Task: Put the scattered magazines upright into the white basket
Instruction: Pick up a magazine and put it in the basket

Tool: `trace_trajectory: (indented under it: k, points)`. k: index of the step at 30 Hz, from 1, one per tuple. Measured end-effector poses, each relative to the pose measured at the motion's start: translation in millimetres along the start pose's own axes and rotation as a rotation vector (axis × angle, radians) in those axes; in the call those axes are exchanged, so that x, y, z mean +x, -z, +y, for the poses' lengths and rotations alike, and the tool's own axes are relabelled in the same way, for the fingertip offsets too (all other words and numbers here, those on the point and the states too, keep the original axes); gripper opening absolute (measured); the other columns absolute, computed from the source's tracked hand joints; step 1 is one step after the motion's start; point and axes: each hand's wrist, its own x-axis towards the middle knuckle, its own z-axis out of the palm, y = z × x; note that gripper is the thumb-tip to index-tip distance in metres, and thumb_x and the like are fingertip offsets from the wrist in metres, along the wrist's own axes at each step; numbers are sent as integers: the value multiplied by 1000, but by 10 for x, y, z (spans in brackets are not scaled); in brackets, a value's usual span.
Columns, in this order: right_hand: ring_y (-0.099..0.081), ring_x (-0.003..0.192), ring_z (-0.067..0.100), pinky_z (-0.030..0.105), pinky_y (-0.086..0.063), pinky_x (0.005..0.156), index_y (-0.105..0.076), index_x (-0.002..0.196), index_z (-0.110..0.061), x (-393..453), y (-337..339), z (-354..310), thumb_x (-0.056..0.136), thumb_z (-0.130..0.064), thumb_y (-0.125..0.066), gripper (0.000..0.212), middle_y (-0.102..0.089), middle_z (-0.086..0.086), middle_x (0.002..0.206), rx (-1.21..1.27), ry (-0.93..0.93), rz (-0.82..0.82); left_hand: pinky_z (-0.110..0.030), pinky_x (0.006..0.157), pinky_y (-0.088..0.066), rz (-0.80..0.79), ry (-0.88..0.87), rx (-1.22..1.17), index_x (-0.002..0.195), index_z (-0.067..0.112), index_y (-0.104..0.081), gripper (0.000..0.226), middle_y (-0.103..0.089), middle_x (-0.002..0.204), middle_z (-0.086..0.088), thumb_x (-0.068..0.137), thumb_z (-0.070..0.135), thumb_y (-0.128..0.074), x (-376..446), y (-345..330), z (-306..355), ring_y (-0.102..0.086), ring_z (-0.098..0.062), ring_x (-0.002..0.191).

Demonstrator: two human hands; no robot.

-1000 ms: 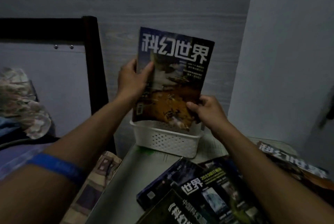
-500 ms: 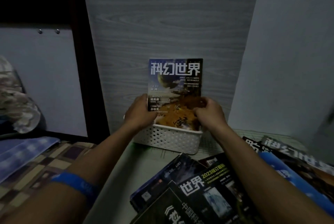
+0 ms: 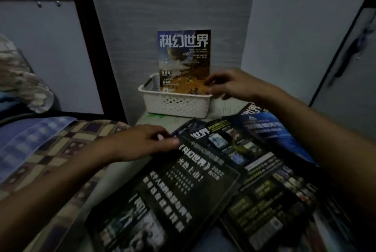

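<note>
One magazine (image 3: 184, 56) with a blue and orange cover stands upright in the white basket (image 3: 175, 103), leaning against the grey wood-grain wall. My right hand (image 3: 227, 84) hovers at the basket's right rim, fingers loosely curled beside the magazine's lower right corner; whether it touches is unclear. My left hand (image 3: 140, 143) is lower down, fingers resting on the top left corner of a black magazine (image 3: 183, 186) that lies on top of the scattered pile. Several more dark magazines (image 3: 254, 162) and a blue-covered magazine (image 3: 270, 129) lie overlapping on the table.
A dark bed frame post (image 3: 95, 48) rises left of the basket. A checkered bedsheet (image 3: 67, 148) and a blue cloth (image 3: 30, 140) lie at the left. A pale wall closes the right side behind the table corner.
Both hands let go of the upright magazine, which now stands in the basket. My left hand dropped down to the black magazine on the pile. The camera tilted down.
</note>
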Motion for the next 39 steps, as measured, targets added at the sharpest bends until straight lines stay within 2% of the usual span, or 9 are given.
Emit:
trace_trajectory:
  k: [4, 7, 12, 15, 19, 23, 28, 33, 39]
  points:
    - [-67, 92, 14, 33, -55, 84, -67, 115, -22, -732, -246, -16, 91, -35, -66, 28, -69, -5, 105, -338, 27, -243, -10, 76, -42, -115, 68, 82, 128, 43, -49, 88, -61, 109, 25, 51, 80, -71, -256, -258, -167, -60, 7, 91]
    - [-59, 104, 8, 28, -49, 92, -61, 124, -32, -1059, -348, -11, 87, -49, -66, 41, -62, -10, 117, -481, -9, -279, -14, 63, -50, 61, 141, -224, 99, 23, -69, 47, -75, 89, 8, 65, 52, -84, -286, -324, -193, -70, -4, 76]
    - [-43, 128, 4, 20, -36, 101, -23, 147, -46, -1429, -425, -112, 75, -63, -69, 87, -36, -18, 148, -219, 7, -150, -19, 55, -47, 412, 34, -567, 64, 21, -67, 24, -67, 59, 5, 88, 26, -70, -376, -277, 6, -64, -13, 57]
    - [-58, 104, -6, 19, -46, 86, -46, 125, -44, -1541, -563, -239, 77, -61, -66, 54, -54, -26, 124, -88, 122, 261, -22, 57, -49, 730, -39, -637, 72, 16, -64, 21, -70, 64, 5, 90, 27, -68, -499, -27, 271, -67, -11, 61]
    - [-60, 113, -4, 15, -52, 78, -47, 132, -48, -1501, -523, -656, 67, -73, -68, 73, -60, -28, 123, 361, 66, -17, -16, 45, -48, 943, -213, -823, 74, 21, -58, 23, -70, 64, 10, 92, 34, -63, -813, 330, 810, -69, -7, 59]
    - [-65, 109, 1, 19, -56, 74, -44, 138, -45, -1397, -623, -986, 72, -44, -79, 74, -67, -20, 121, 653, 138, -151, -19, 54, -53, 798, -502, -895, 75, 24, -64, 24, -74, 75, 4, 95, 36, -57, -967, 144, 1269, -73, -11, 70]
    - [-75, 79, 33, 42, -62, 68, -72, 99, -6, -1205, -663, -777, 83, 2, -57, 23, -77, 18, 89, 993, -160, 193, -30, 71, -60, 604, -416, -659, 95, 33, -69, 24, -73, 102, 5, 89, 52, -56, -795, -197, 1032, -72, -6, 89]
    - [-74, 82, 37, 45, -61, 66, -64, 114, 0, -1140, -548, -557, 80, -2, -67, 35, -75, 23, 99, 1188, -71, 267, -29, 76, -47, 685, 19, -883, 111, 32, -60, 35, -64, 124, 7, 80, 44, -70, -560, -193, 354, -64, -8, 100]
    - [-75, 87, 28, 37, -61, 64, -65, 117, -8, -852, -429, -309, 87, -12, -68, 31, -77, 13, 101, 1135, -79, 436, -36, 70, -55, 476, -139, -1021, 102, 26, -74, 36, -77, 101, -5, 89, 54, -56, -364, -99, 261, -74, -21, 86]
